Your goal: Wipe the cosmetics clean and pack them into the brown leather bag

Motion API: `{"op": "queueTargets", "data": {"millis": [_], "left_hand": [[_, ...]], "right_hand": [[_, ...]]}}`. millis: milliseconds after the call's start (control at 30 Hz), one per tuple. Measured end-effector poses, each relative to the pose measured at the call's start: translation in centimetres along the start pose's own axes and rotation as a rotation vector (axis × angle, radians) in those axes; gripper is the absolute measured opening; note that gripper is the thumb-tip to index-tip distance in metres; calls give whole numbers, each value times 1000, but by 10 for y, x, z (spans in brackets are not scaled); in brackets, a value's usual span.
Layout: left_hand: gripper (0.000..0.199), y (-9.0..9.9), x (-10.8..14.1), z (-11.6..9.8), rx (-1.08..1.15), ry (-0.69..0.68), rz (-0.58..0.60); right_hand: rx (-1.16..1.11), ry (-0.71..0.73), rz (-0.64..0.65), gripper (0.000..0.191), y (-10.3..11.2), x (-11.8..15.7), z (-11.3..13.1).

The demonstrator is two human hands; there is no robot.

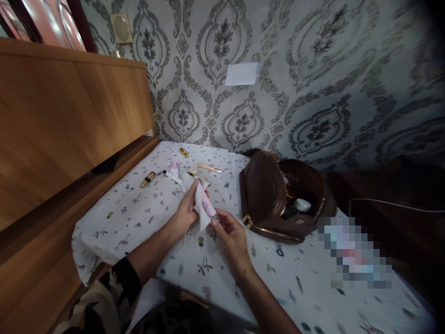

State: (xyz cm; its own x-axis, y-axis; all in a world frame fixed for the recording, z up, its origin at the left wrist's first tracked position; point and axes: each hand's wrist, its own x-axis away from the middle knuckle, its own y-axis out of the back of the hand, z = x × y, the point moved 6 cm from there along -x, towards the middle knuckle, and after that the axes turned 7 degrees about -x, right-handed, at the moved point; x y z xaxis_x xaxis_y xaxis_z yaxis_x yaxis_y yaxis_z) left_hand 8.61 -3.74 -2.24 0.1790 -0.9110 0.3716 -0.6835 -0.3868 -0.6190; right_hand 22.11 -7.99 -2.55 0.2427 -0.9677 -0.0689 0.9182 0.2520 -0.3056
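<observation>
A pale pink tube point(206, 200) with a silvery end is held slantwise between my two hands. My left hand point(189, 204) is closed round its upper part together with a white wipe point(202, 214), which hangs down along the tube. The fingers of my right hand point(229, 234) pinch the tube's silvery lower end. Just beyond my left hand lie a white slim item point(173, 177), a small pink tube point(174, 168) and a yellow-handled brush point(208, 167). Farther left is a gold and black tube point(148, 179), and a small gold item point(184, 152) rests near the wall.
An open brown bag point(264, 190) with a white-lidded item point(302, 205) inside stands on the patterned cloth point(139, 222) at right. A blurred, pixelated object point(354, 253) lies beyond it. A wooden cabinet point(76, 102) borders the left side; patterned wallpaper point(239, 111) rises behind.
</observation>
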Motion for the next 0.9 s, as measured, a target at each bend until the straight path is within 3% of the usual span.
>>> {"op": "queueTargets", "data": {"millis": [133,300,400,533,633,767,900], "left_hand": [[41,-14,13,19,-178,-24,195],[40,-25,29,39,-286,-35,289],[29,-23,27,29,-226,-54,213],[18,-6,9,10,-18,-14,25],[15,3,-2,0,59,-4,-44],[20,1,0,-3,108,0,-18],[36,-12,11,3,42,-29,216]], "right_hand": [[9,82,-61,42,5,1,6],[411,345,-206,27,16,7,25],[601,485,-165,28,9,11,31],[773,618,-65,34,-5,19,31],[843,688,-34,33,-11,23,33],[779,648,-68,28,-8,22,36],[554,422,-146,29,2,14,30]]}}
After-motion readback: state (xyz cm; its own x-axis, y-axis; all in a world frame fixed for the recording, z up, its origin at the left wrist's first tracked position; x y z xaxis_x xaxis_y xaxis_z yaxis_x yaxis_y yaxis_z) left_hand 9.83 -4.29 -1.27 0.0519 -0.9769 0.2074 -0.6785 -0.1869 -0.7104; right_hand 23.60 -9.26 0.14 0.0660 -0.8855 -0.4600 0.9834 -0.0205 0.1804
